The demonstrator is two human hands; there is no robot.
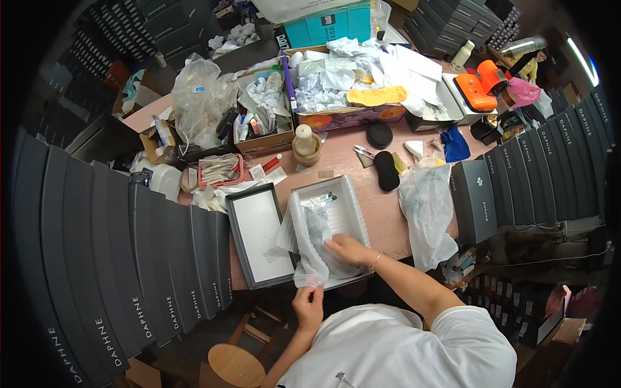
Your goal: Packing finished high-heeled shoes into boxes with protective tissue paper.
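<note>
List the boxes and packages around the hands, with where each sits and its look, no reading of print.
Open grey box: under the right hand, white lining.
Grey lid: beside it, white inside.
Clear plastic bag: pinched by the left hand.
Dark grey boxes: stacked at left.
Teal carton: far edge.

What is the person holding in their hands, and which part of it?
The left hand pinches the near lower edge of a clear plastic bag. The right hand presses flat on the bag inside the open box.
</note>
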